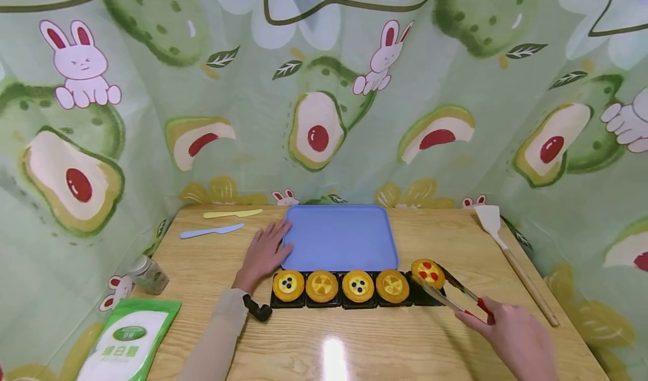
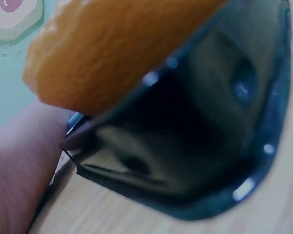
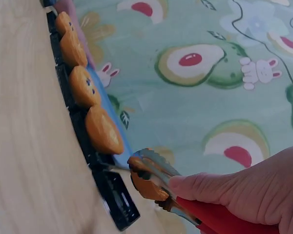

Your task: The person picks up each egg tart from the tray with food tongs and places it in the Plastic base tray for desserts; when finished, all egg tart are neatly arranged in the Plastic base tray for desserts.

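Observation:
In my right hand [image 1: 516, 330] is a pair of red-handled metal tongs [image 1: 450, 302]. Their tips clasp a round tart [image 1: 427, 272] with red pieces on its top. The right wrist view shows that tart raised beside a bare black square holder [image 3: 116, 195]. My left hand [image 1: 263, 254] rests with fingers extended at the left edge of the blue tray [image 1: 339, 237]. Before the tray, a row of black holders carries two tarts with dark berries, one being the leftmost tart [image 1: 288, 286], and two with yellow wedges, one being the second tart [image 1: 322, 286].
Yellow [image 1: 233, 214] and blue [image 1: 211, 231] plastic knives lie at back left. A lidded jar [image 1: 149, 274] and a green-and-white bag [image 1: 129, 339] are at the left. A wooden-handled spatula [image 1: 518, 268] lies along the right. A printed curtain [image 1: 243, 99] encloses the table [image 1: 293, 341].

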`<state>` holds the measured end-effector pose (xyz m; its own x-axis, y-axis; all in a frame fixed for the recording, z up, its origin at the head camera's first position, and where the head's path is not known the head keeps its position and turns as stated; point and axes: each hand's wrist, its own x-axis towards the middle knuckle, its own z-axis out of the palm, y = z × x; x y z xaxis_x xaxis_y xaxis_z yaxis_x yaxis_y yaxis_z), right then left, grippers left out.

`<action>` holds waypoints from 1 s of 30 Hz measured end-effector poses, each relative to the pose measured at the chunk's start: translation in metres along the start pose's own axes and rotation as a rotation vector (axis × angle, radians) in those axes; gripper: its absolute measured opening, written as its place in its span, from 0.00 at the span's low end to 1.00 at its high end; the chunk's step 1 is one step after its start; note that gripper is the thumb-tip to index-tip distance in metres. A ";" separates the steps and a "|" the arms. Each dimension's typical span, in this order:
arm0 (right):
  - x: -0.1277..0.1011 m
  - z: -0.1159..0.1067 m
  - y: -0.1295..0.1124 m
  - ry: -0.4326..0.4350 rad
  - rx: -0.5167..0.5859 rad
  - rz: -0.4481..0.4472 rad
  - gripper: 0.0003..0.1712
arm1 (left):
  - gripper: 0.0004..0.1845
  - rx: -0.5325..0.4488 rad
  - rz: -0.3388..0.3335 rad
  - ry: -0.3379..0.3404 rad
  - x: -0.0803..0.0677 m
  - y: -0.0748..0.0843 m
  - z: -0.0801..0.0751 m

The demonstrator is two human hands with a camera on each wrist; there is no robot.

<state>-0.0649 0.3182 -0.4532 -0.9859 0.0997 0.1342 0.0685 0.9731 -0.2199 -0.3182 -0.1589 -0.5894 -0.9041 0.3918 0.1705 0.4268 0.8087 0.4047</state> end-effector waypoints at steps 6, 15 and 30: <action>-0.005 0.006 0.005 -0.053 -0.013 0.030 0.28 | 0.37 -0.007 -0.005 0.003 -0.001 -0.002 -0.001; -0.005 0.017 0.011 -0.069 0.008 0.049 0.30 | 0.37 -0.005 -0.015 0.005 -0.001 0.000 0.000; 0.003 0.003 0.019 0.019 0.121 0.162 0.35 | 0.37 -0.003 -0.016 -0.001 0.001 0.002 0.000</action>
<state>-0.0666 0.3367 -0.4602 -0.9603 0.2581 0.1058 0.2061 0.9120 -0.3548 -0.3185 -0.1564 -0.5884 -0.9110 0.3790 0.1629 0.4118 0.8139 0.4099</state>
